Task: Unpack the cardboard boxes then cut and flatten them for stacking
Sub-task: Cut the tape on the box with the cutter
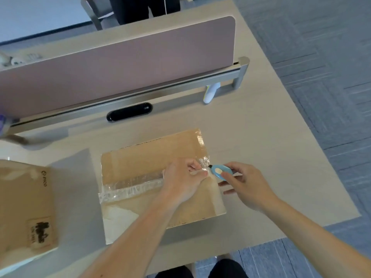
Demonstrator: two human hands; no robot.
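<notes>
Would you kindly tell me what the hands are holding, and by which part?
The left hand pinches the clear tape at its crumpled end; the right hand grips the blue cutter by its rear end.

A pale wood table [251, 121] carries a pinkish divider panel [120, 69] on a metal rail [140, 95]; grey-blue carpet tiles [321, 57] cover the floor.

I saw a matt brown cardboard box [152, 157] with shiny clear tape [132, 182] on a smooth pale wood counter [251, 127].
</notes>
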